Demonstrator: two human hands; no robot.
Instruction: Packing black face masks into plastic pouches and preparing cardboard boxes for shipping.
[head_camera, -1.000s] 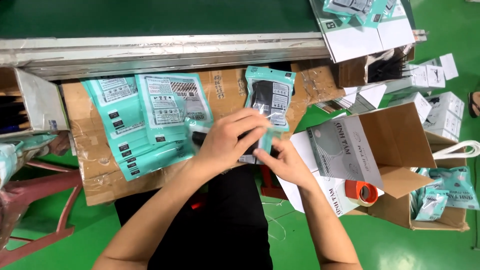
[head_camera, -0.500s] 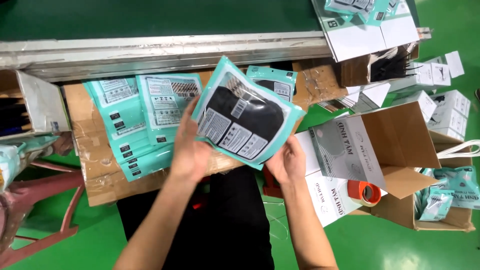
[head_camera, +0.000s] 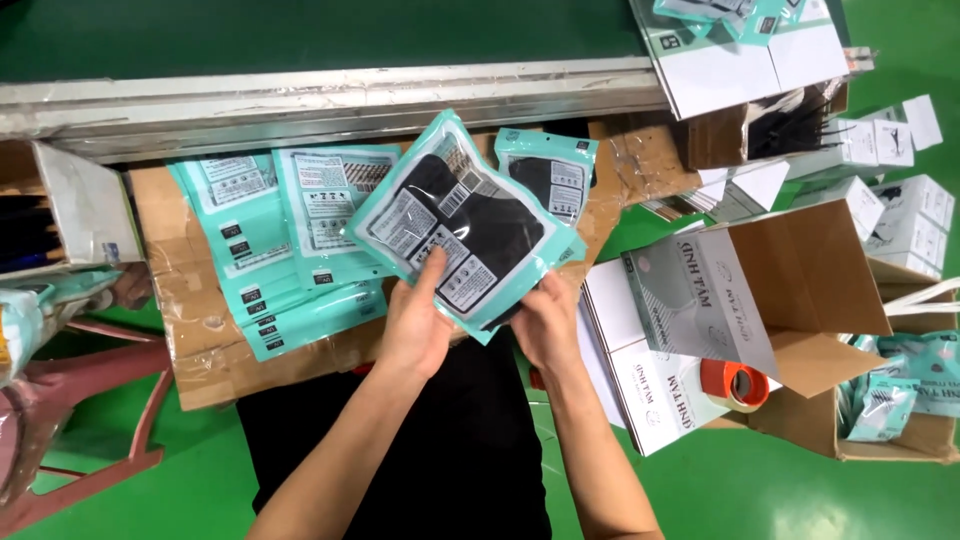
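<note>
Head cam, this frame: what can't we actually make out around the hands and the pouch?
- Teal pouch: its lower corner, hidden by the left hand and right hand.
- Right hand's fingertips: tucked behind the pouch.
- Dark item inside the pouch: shows as a dark shape only, kind unclear.
- Stack of teal pouches: count unclear, they overlap.
- Open cardboard box: its inside is hidden by its flaps.
- White cartons: cut off by the right edge.

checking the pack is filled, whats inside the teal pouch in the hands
Through the clear window of the teal pouch a dark, black filling shows. White labels cover part of it, and the left hand and right hand hide the lower edge, so its contents cannot be counted.
</note>
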